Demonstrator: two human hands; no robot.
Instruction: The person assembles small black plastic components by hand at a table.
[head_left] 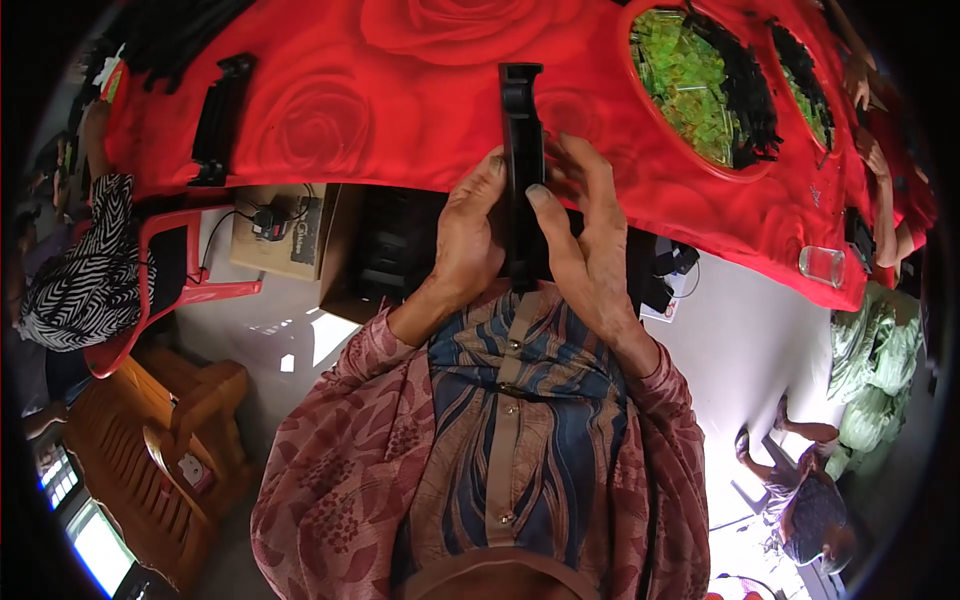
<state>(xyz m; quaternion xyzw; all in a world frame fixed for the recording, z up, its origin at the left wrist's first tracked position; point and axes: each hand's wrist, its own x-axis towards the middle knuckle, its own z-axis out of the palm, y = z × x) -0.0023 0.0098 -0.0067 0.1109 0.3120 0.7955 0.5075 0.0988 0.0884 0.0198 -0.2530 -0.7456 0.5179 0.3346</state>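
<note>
A long, narrow black plastic part [520, 120] stands lengthwise before me, its far end over the red tablecloth and its near end close to my shirt. My left hand [470, 225] is closed along its left side, the thumb pressing near the middle. From the right, my right hand [590, 235] grips the same part, thumb on its right edge and the other fingers curled beyond it. Another black plastic part [215, 125] of similar shape lies on the tablecloth to the left.
Red-flowered cloth [420, 110] covers the table. At right are two round red-rimmed trays, one [632, 75] nearer, with green-yellow pieces and black strips. A drinking glass [822, 265] sits near the right edge. An open cardboard box [340, 250] and red chair [220, 288] stand left; people sit both sides.
</note>
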